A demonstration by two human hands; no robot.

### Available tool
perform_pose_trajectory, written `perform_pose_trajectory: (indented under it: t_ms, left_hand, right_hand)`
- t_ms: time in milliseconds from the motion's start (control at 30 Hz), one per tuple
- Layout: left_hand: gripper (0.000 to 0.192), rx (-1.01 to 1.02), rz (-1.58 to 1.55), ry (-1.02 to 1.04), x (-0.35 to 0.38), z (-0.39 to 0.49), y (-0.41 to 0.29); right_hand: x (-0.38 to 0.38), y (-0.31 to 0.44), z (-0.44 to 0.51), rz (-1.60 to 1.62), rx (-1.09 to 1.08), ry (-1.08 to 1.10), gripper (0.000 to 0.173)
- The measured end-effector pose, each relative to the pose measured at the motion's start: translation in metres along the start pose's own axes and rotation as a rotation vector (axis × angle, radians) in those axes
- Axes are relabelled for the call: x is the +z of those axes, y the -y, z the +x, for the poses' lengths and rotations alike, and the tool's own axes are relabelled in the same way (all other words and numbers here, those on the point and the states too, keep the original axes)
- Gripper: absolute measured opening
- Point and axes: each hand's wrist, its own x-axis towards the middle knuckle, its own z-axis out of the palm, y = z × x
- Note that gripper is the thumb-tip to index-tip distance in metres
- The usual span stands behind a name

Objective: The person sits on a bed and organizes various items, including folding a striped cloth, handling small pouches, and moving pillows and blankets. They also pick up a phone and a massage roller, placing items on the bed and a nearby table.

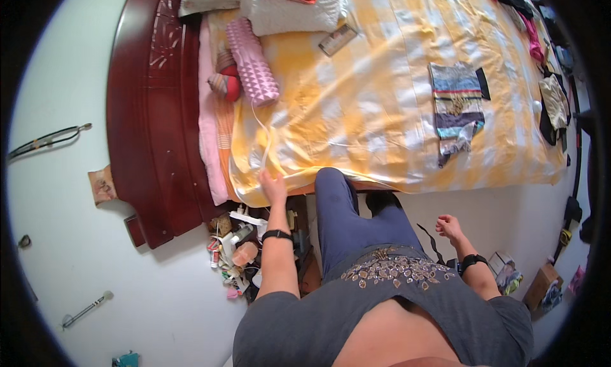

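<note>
My left hand [274, 188] is at the near edge of the bed, with its fingers closed around a thin white cable [266, 133]. From the hand the cable runs up over the yellow-and-white checked bedsheet [377, 114] to the near end of a pink spiky foam roller [252, 64]. My right hand [448, 226] hangs beside my body with nothing in it, its fingers loosely bent and a little apart. One of my knees rests against the bed's edge.
A dark red wooden headboard [148, 109] stands at the left. Below it, a cluttered bedside table holds bottles and a white power strip [247, 218]. On the bed lie a phone-like flat object [338, 39], a folded striped garment [457, 107] and a white fluffy pillow [293, 16].
</note>
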Motion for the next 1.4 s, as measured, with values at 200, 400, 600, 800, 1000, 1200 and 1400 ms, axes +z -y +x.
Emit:
perform_pose_trajectory:
  t_ms: [200,400,600,800,1000,1200,1400]
  left_hand:
    - [0.068,-0.374,0.323,-0.4,-0.128,0.034,0.099]
    - [0.085,-0.552,0.246,-0.396,-0.181,0.062,0.089]
    - [0.07,-0.555,0.461,-0.303,-0.164,0.201,-0.006]
    - [0.077,0.285,0.155,-0.155,-0.033,0.428,-0.132]
    - [0.109,0.192,-0.056,0.004,0.065,0.565,-0.171]
    - [0.118,0.229,-0.238,0.081,0.081,0.603,-0.171]
    - [0.127,0.157,-0.306,0.175,0.078,0.618,-0.148]
  right_hand:
    - [0.024,0.078,0.026,0.02,-0.131,0.025,0.033]
    - [0.039,0.153,0.059,0.055,-0.21,0.029,0.03]
    - [0.069,0.261,0.085,0.247,-0.213,0.032,0.033]
    - [0.167,0.492,0.099,0.197,-0.465,-0.01,0.036]
    - [0.305,0.794,0.127,-0.316,-1.175,-0.469,0.077]
    - [0.384,0.938,0.15,-0.86,-0.878,-0.613,0.112]
    - [0.352,0.945,0.231,-1.093,-0.787,-0.41,0.124]
